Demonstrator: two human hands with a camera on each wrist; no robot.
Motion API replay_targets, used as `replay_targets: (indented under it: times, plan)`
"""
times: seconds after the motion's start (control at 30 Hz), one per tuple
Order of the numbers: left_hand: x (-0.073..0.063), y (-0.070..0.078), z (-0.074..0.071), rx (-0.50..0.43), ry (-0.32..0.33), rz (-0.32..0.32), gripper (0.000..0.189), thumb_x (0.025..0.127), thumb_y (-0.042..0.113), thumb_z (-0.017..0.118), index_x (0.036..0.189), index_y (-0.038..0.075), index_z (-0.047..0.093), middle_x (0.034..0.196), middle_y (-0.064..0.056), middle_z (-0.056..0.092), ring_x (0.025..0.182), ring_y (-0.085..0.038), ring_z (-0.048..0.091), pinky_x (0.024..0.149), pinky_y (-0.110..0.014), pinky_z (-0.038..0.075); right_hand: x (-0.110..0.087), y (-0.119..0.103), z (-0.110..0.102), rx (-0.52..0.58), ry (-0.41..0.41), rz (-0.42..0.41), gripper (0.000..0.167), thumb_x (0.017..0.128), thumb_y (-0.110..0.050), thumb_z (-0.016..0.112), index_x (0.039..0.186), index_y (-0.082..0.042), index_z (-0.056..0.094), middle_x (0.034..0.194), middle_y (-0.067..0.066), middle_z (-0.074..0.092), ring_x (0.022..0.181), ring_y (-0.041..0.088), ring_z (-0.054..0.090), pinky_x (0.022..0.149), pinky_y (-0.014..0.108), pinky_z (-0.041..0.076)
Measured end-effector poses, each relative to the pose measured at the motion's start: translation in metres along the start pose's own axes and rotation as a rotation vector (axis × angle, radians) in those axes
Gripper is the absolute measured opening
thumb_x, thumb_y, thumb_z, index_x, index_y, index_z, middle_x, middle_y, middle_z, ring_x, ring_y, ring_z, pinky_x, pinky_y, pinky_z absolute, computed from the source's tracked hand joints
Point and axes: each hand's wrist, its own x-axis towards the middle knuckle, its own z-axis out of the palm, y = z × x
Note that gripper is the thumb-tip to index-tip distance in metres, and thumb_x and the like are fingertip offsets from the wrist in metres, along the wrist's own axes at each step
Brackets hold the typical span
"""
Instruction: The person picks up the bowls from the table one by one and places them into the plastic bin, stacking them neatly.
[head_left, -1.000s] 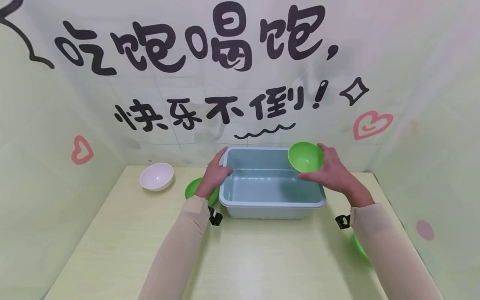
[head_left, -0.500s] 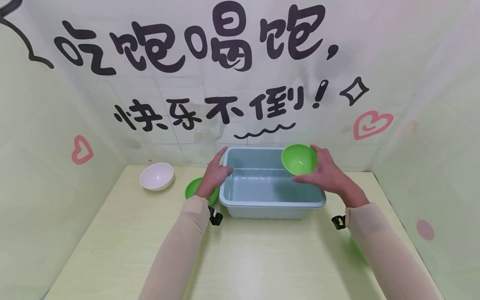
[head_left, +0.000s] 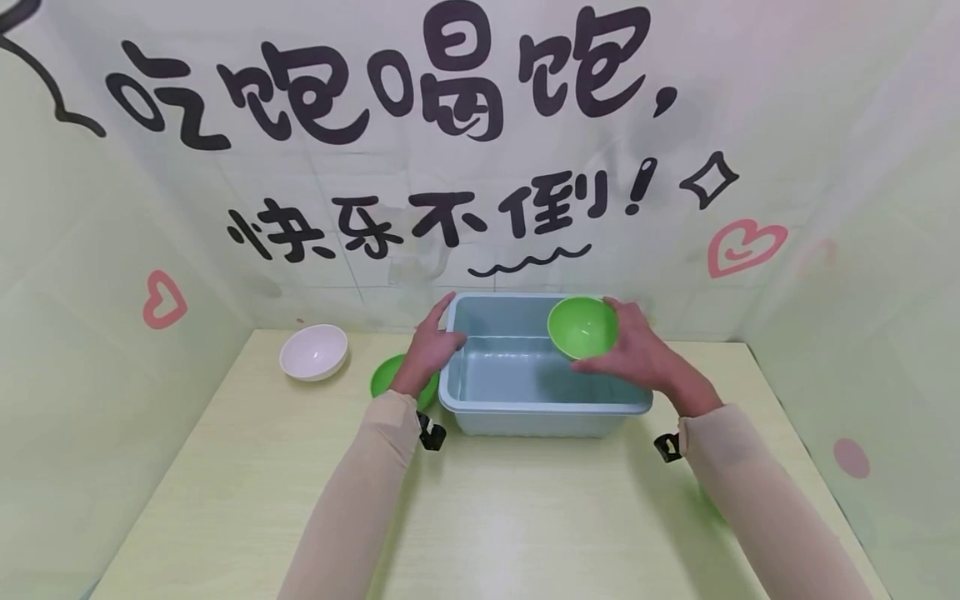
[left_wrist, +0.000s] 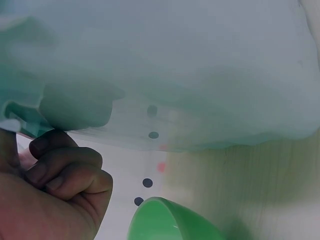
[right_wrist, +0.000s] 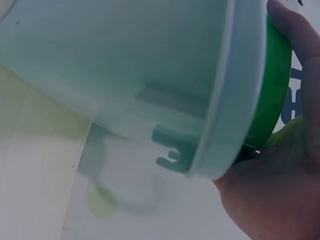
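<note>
A light blue plastic basin point(head_left: 551, 409) stands near the back of the table, its inside bare. My left hand point(head_left: 429, 354) grips its left rim; in the left wrist view the fingers point(left_wrist: 80, 167) curl beside the basin wall point(left_wrist: 215, 105). Above the basin's right half, my right hand point(head_left: 637, 354) holds a green bowl point(head_left: 581, 327) by its side, thumb toward me. The bowl is tilted, with its inside facing my head. In the right wrist view the basin's edge hides part of this bowl point(right_wrist: 275, 82).
A second green bowl point(head_left: 383, 377) sits left of the basin, partly behind my left wrist. A white bowl point(head_left: 313, 353) lies farther left on the table point(head_left: 495, 517). Another green bowl point(head_left: 709, 506) is mostly hidden under my right forearm. Printed sheets point(head_left: 420, 275) enclose the back and sides.
My right hand has moved left and slightly down with the green bowl, farther over the basin. The left hand has stayed on the rim.
</note>
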Motion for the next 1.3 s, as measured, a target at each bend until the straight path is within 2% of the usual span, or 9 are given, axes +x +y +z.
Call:
replay_targets:
  times: [0.2,0.5,0.7,1.07,1.3]
  plan:
    - [0.0,0.0,0.0,0.009,0.003,0.003,0.088,0.084,0.009,0.055,0.161,0.039,0.025,0.153,-0.011,0.049,0.096,-0.025,0.056,0.076,-0.034,0.047,0.001,0.0,0.007,-0.006,-0.01,-0.026,0.12,0.067,-0.04,0.094,0.155,0.002,0.026,0.137,0.025,0.042,0.117,0.038,0.05,0.096,0.054,0.052]
    - [0.001,0.0,-0.001,0.017,0.005,0.008,0.088,0.084,0.01,0.055,0.162,0.039,0.024,0.15,-0.012,0.052,0.091,-0.024,0.057,0.072,-0.032,0.048,0.001,-0.002,0.012,-0.03,-0.036,-0.044,0.121,0.069,-0.04,0.092,0.157,0.003,0.022,0.142,0.026,0.041,0.121,0.039,0.05,0.099,0.058,0.051]
    - [0.002,-0.001,0.0,0.013,0.006,-0.007,0.087,0.086,0.01,0.056,0.161,0.04,0.024,0.15,-0.012,0.051,0.093,-0.025,0.057,0.074,-0.033,0.047,0.001,-0.004,0.014,-0.066,-0.058,-0.049,0.122,0.069,-0.043,0.091,0.158,0.003,0.021,0.145,0.025,0.039,0.124,0.039,0.047,0.101,0.059,0.05]
    - [0.002,-0.003,0.001,0.006,0.011,-0.002,0.088,0.085,0.01,0.056,0.161,0.041,0.024,0.15,-0.013,0.051,0.095,-0.025,0.058,0.073,-0.033,0.049,0.003,-0.009,0.018,-0.067,-0.082,-0.077,0.12,0.069,-0.04,0.092,0.156,0.006,0.023,0.14,0.028,0.041,0.121,0.039,0.049,0.103,0.058,0.048]
    - [0.003,-0.004,0.001,0.005,0.013,-0.002,0.089,0.084,0.01,0.056,0.161,0.041,0.025,0.144,-0.013,0.055,0.088,-0.022,0.056,0.071,-0.031,0.049,0.004,-0.011,0.026,-0.096,-0.108,-0.082,0.121,0.069,-0.044,0.091,0.156,0.007,0.024,0.141,0.027,0.043,0.123,0.038,0.047,0.104,0.058,0.047]
